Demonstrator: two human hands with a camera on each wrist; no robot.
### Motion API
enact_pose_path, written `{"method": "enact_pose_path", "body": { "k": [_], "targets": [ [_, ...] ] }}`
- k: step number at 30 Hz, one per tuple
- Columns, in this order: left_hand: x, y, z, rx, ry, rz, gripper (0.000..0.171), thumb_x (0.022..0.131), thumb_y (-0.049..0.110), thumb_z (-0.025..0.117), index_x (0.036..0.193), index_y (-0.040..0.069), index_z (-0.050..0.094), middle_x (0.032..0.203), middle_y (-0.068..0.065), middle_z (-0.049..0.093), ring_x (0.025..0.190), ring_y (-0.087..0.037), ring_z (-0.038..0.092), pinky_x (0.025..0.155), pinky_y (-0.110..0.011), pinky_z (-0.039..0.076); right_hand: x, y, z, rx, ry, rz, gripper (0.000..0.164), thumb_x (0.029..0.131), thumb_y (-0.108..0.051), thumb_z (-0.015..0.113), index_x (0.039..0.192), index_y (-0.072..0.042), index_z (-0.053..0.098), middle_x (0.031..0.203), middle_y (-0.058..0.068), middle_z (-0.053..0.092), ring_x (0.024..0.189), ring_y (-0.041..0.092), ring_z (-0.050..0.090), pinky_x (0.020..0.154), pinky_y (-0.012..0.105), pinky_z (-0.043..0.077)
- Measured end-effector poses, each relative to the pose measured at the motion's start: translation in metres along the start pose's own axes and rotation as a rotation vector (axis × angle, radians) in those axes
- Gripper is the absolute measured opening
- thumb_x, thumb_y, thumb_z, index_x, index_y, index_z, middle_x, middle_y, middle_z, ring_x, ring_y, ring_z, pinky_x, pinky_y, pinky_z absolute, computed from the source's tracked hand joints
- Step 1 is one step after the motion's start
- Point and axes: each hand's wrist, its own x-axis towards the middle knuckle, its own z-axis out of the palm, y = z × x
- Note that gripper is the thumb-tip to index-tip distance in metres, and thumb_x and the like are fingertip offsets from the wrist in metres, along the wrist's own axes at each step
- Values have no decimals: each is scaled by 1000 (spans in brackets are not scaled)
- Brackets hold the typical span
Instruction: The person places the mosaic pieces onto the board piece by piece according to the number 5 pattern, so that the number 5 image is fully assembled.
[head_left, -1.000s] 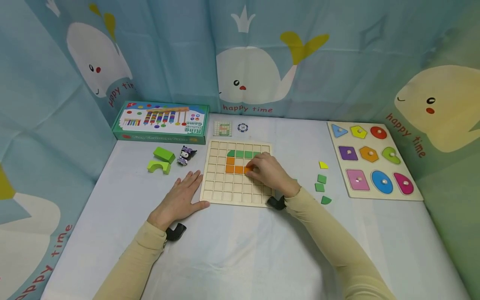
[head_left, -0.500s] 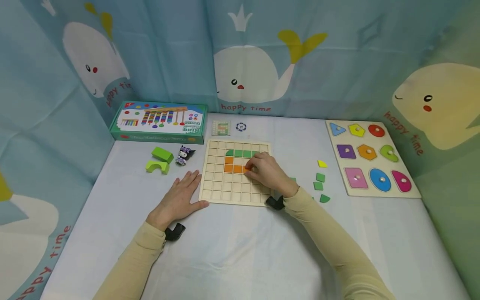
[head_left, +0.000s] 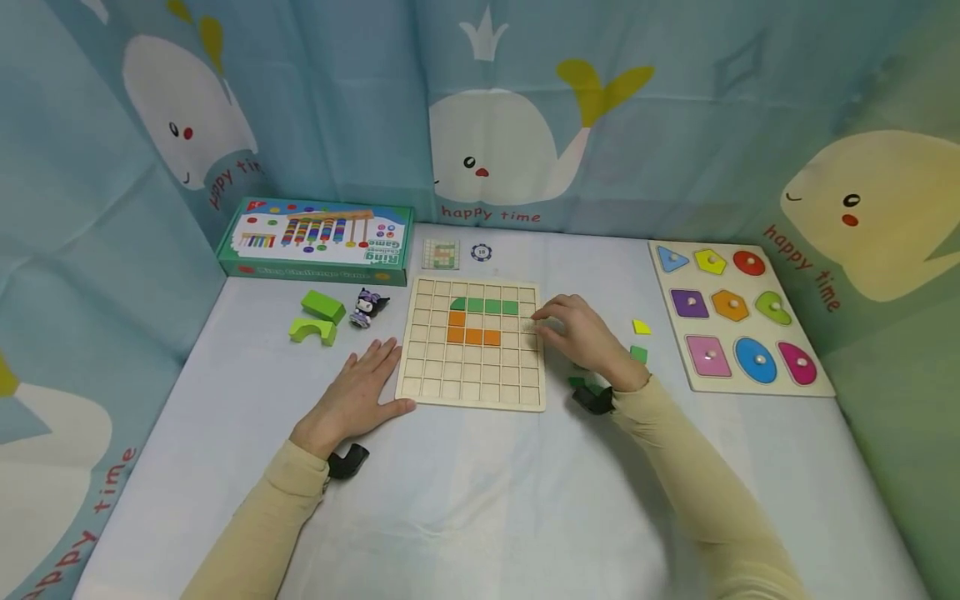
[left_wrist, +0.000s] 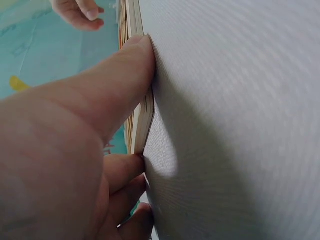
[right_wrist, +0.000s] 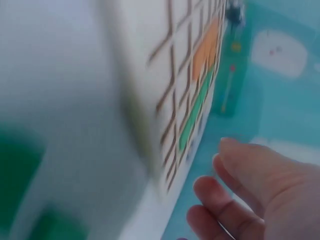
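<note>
A square wooden grid board (head_left: 468,379) lies flat mid-table. In its cells sit a row of green tiles (head_left: 492,307), with a rounded one at the left end, and an L of orange tiles (head_left: 472,336). My left hand (head_left: 352,400) rests flat beside the board; in the left wrist view its thumb (left_wrist: 125,65) touches the board's edge. Over the board's right edge hovers my right hand (head_left: 585,337), fingers loosely bent and nothing between them. Loose green tiles (head_left: 638,354) lie right of it, some partly hidden by the wrist.
A yellow quarter-round tile (head_left: 641,327) and a knobbed shape puzzle (head_left: 708,383) are at the right. Behind the board lie a pattern card (head_left: 441,254) and a round chip (head_left: 482,252). Green blocks (head_left: 322,306), a small figurine (head_left: 367,308) and a game box (head_left: 315,242) stand at the left.
My right hand has let go of the orange tile at the end of the lower row and moved right, off the tiles. The left hand stays in place.
</note>
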Motion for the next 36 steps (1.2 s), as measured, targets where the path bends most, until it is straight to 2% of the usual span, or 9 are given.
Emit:
{"method": "enact_pose_path", "body": {
  "k": [6,11,19,26,36],
  "targets": [
    [1,-1,0,5,-5,-5,91,89,50,66,152,-3,27,159,-17,20,145,-34,14,113,-57,14,-20,34,-20,-61,100,41,13,90,5,65,102,6,72,97,19,66,95,38,57,86,50,44],
    [2,-1,1,3,-8,-5,91,89,50,66,152,-3,27,159,-17,20,146,-34,14,113,-57,14,-38,57,-35,-87,129,139,15,90,10,61,102,9,71,98,23,65,94,41,56,86,54,43],
    [2,1,0,-1,-3,-3,90,89,50,66,152,-3,27,159,-17,20,145,-35,14,113,-58,14,-62,78,-58,-106,87,293,18,90,7,62,106,11,69,102,28,63,98,45,55,86,58,43],
    [1,1,0,-1,-3,-3,90,89,50,66,152,-3,27,159,-17,20,145,-34,14,113,-58,14,-73,88,-60,-96,38,395,25,87,2,69,109,12,67,102,29,64,97,43,55,84,57,45],
    [0,1,1,0,-7,-6,90,90,50,65,152,-3,27,159,-17,19,146,-34,13,113,-57,14,-74,97,-56,-101,-9,436,23,87,2,70,108,11,68,99,26,61,92,39,52,82,54,45]
  ]
}}
